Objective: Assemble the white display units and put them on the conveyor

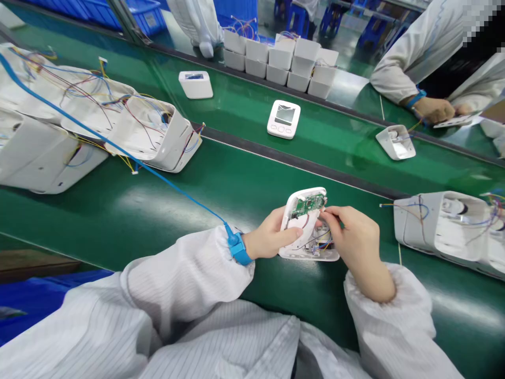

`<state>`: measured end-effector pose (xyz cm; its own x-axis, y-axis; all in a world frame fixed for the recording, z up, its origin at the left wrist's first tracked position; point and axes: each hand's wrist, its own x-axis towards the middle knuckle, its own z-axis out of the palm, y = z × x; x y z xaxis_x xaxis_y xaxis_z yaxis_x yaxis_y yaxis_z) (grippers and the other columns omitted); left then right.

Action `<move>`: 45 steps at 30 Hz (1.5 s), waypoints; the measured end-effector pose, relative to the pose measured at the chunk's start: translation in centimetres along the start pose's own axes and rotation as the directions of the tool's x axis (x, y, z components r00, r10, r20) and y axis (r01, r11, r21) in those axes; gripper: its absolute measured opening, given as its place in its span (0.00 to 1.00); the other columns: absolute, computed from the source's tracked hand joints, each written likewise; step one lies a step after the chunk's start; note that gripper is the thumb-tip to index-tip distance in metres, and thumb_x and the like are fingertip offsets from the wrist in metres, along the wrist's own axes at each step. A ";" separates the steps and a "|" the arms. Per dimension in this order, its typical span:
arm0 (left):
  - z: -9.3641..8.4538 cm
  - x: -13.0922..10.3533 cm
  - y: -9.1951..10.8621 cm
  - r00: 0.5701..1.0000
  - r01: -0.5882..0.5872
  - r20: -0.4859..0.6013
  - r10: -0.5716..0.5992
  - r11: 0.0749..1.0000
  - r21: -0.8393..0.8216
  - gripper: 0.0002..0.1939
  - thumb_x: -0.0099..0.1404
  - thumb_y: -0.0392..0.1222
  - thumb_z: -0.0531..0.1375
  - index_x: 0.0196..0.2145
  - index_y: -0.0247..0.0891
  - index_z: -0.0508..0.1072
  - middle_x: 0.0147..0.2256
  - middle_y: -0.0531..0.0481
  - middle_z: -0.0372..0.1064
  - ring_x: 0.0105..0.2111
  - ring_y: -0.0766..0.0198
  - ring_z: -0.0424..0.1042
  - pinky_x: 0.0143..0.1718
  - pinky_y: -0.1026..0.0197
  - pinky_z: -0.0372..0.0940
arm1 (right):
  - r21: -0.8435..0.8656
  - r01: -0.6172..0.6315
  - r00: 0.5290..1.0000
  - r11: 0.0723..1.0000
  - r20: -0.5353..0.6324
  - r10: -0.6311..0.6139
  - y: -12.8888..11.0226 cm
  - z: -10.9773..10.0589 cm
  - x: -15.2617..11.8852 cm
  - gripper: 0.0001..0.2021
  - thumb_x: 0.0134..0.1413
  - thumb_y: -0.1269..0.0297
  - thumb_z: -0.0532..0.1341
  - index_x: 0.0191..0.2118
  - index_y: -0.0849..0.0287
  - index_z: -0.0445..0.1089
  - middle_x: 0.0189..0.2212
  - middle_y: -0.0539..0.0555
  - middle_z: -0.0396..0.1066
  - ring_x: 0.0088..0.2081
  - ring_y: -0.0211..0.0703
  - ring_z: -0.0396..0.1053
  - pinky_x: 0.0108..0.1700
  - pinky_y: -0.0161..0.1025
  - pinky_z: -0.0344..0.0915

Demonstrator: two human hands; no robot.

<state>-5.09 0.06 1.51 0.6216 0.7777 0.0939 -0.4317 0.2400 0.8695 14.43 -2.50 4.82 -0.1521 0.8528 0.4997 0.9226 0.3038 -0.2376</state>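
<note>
Being gripped by left hand (270, 234): open white case (295, 222), just beside right hand (357, 234). Something too hidden to tell is being pinched there, near green board (310, 204). Board seems fitted; wires (325, 245) being left showing, case not yet closed.

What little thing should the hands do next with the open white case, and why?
Maybe the right hand should press gently at the edge of the green board: its fingers are pinched close by, the left hand holds the white case, and the case stands open with wires showing.
</note>
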 end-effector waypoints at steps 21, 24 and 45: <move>0.2 -0.1 -0.1 1.000 0.024 -0.015 -0.023 0.998 0.050 0.27 0.57 0.53 0.66 0.50 0.35 0.73 0.39 0.46 0.74 0.37 0.59 0.71 0.42 0.57 0.65 | 0.446 -0.238 0.968 0.863 0.182 0.173 -2.4 -0.7 0.1 0.09 0.59 0.63 0.63 0.27 0.57 0.71 0.23 0.46 0.72 0.23 0.34 0.65 0.28 0.32 0.62; 0.2 -0.1 -0.1 1.000 0.014 -0.006 -0.014 0.999 0.038 0.27 0.57 0.53 0.67 0.50 0.35 0.73 0.40 0.46 0.74 0.38 0.59 0.71 0.43 0.57 0.65 | 0.457 -0.269 0.960 0.848 0.200 0.196 -2.3 -0.7 0.1 0.10 0.58 0.62 0.64 0.27 0.57 0.71 0.22 0.46 0.72 0.22 0.33 0.65 0.27 0.31 0.61; 0.4 -0.1 0.0 0.997 0.078 -0.008 -0.078 0.994 -0.079 0.21 0.56 0.50 0.68 0.42 0.34 0.74 0.33 0.50 0.71 0.33 0.64 0.68 0.38 0.61 0.65 | 0.296 -0.126 0.989 0.947 -0.035 0.143 -1.6 0.3 -0.5 0.07 0.57 0.60 0.66 0.31 0.56 0.71 0.26 0.48 0.73 0.28 0.38 0.69 0.32 0.36 0.66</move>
<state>-4.88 -0.24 1.68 0.6483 0.7610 0.0217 -0.4327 0.3449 0.8330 12.91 -3.34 4.72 -0.0067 0.8721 0.4893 0.7875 0.3061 -0.5349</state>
